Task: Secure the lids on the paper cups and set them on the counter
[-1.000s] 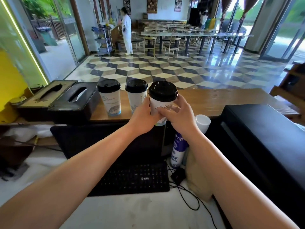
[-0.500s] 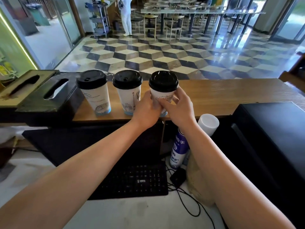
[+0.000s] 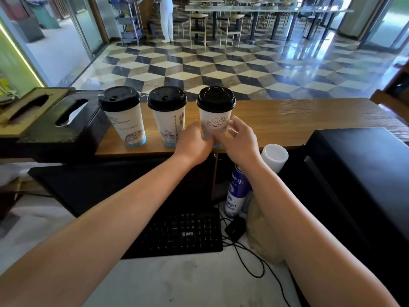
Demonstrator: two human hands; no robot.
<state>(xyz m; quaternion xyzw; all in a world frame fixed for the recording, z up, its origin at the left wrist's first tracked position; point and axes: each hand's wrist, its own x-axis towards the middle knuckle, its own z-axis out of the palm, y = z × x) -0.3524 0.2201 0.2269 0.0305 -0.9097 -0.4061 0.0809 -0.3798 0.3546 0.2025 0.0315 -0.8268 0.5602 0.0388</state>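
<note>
Three white paper cups with black lids stand in a row on the wooden counter: a left cup, a middle cup and a right cup. The right cup's lid sits flat on its rim. My left hand is wrapped around the lower left side of the right cup. On the cup's lower right side is my right hand, its fingers spread and only the fingertips touching. The cup's base is hidden behind my hands.
Two tissue boxes, one dark and one tan, lie left of the cups. Below the counter are a white cup, a blue can, a black keyboard with cables, and a black cabinet at right. A person stands far off.
The right cup came down from mid-air onto the counter beside the other two. My right hand's fingers have loosened and spread off the cup. The view tilted downward.
</note>
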